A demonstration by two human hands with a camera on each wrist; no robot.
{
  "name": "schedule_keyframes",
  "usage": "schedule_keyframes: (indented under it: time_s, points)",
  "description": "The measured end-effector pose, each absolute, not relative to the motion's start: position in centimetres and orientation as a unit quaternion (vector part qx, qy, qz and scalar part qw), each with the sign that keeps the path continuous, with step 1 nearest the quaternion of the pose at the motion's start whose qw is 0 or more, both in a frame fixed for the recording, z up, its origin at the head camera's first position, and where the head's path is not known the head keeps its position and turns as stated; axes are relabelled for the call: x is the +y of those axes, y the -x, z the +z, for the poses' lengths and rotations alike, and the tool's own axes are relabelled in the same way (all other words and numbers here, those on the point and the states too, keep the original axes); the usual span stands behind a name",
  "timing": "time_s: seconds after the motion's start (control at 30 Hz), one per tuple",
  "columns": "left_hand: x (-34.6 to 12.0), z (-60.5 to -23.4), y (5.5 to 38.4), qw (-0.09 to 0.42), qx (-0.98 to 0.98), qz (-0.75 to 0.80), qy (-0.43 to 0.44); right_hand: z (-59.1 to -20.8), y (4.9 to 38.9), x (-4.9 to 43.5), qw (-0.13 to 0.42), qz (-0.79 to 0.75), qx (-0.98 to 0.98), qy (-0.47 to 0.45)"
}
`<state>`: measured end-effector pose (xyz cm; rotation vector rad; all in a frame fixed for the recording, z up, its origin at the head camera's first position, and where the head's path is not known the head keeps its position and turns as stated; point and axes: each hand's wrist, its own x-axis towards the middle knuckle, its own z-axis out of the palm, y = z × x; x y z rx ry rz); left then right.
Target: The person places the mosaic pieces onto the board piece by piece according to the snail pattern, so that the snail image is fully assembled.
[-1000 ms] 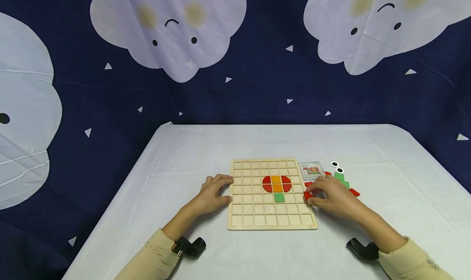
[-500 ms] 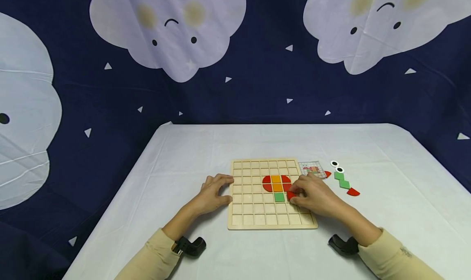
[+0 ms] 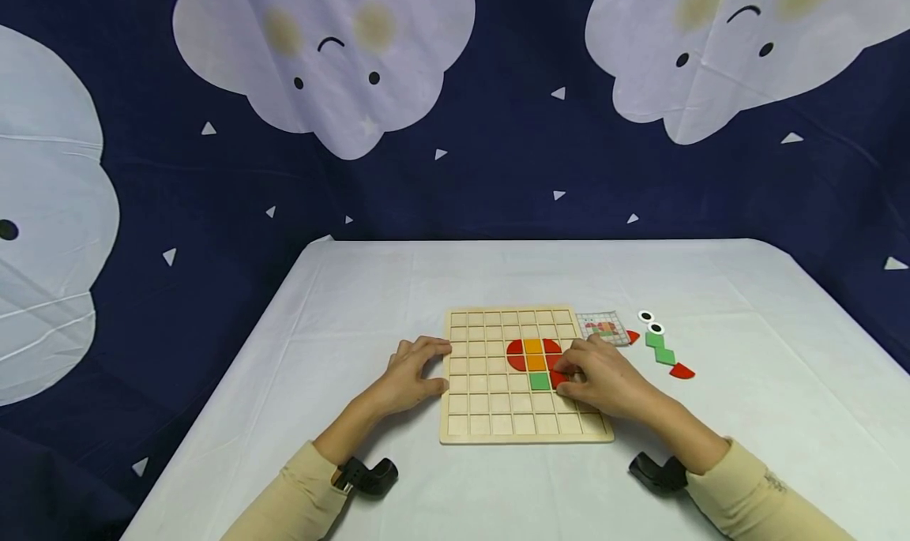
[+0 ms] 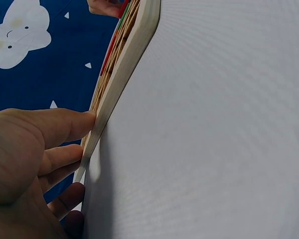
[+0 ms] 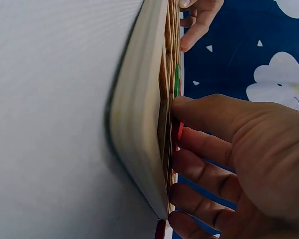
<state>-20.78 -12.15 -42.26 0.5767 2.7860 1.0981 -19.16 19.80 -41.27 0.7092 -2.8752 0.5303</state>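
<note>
A wooden grid board point(image 3: 490, 404) lies flat on the white table. Set in its cells are red quarter-circle pieces point(image 3: 515, 355), two orange squares point(image 3: 535, 355) and a green square point(image 3: 539, 381). My right hand point(image 3: 607, 377) pinches another red quarter-circle piece point(image 3: 557, 379) between thumb and fingers, in the cell right of the green square; the fingers partly cover it. In the right wrist view the red piece point(image 5: 177, 131) sits low in the grid by the thumb tip. My left hand point(image 3: 408, 375) touches the board's left edge with fingers and thumb spread.
Right of the board lies a small pattern card point(image 3: 600, 328), partly behind my right hand. Beyond it are two black-and-white eye discs point(image 3: 656, 328), two loose green squares point(image 3: 664, 356) and red quarter-circle pieces point(image 3: 682, 371). A dark cloud-print cloth point(image 3: 455, 201) hangs behind the table.
My right hand has carried the red quarter-circle piece leftward from beside the board into the cell next to the green square. The left hand has stayed at the board's edge.
</note>
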Motion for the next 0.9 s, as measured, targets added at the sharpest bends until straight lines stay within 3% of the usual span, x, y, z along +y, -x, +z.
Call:
schedule_keyframes:
  time_s: [0.9]
  points:
    - [-12.24, -42.34, 20.81, 0.042, 0.912, 0.361, -0.193, -40.53, 19.09, 20.62, 0.065, 0.191, -0.954, -0.221]
